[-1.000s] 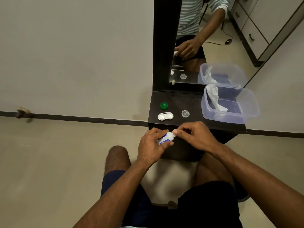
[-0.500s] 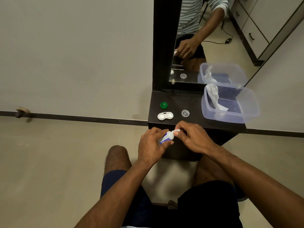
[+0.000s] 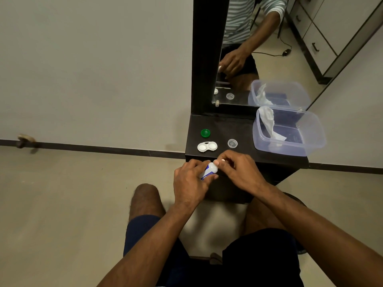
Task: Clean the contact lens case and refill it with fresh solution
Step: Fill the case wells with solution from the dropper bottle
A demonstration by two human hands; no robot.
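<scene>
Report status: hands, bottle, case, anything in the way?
Left hand grips bottle; right hand pinches its tip. Case open on shelf, both caps off. Nothing between bottle and case.

No text, brand, number or sign can be read anywhere in the frame. The only printed matter is a blue-and-white label on the small solution bottle (image 3: 209,172), low in the centre of the frame, where the left hand (image 3: 189,183) grips it; the print on that label is too small and blurred to make out, and fingers cover part of it.
</scene>
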